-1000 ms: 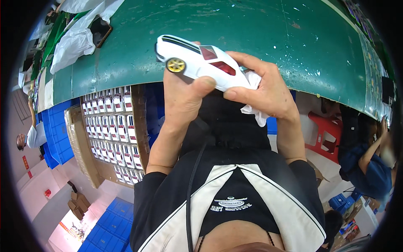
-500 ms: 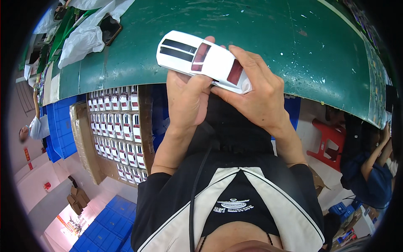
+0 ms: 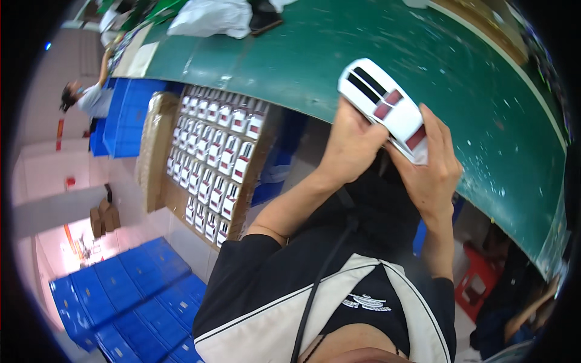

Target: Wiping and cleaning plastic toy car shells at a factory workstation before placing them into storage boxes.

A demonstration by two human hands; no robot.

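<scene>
A white toy car body [image 3: 400, 118] with two black stripes and dark red windows is held between both hands, close to the near edge of the green table [image 3: 315, 78]. My left hand [image 3: 354, 142] grips its striped end and side, the thumb lying along the side below the windshield. Around the other end, by the rear window, my right hand [image 3: 433, 163] is closed, with fingers on the far side and thumb on the near side. The underside of the car body is hidden.
To my left, a cardboard box [image 3: 158, 154] holds rows of similar white car bodies [image 3: 212, 148]. Blue crates [image 3: 121, 284] stand at the lower left. White plastic [image 3: 209, 17] lies on the table's far left. A red stool [image 3: 475, 281] and another person [image 3: 526, 314] are at right.
The view has turned, so the box of car bodies and the blue crates show more fully. Both hands still grip the car body, which appears farther right and more tilted.
</scene>
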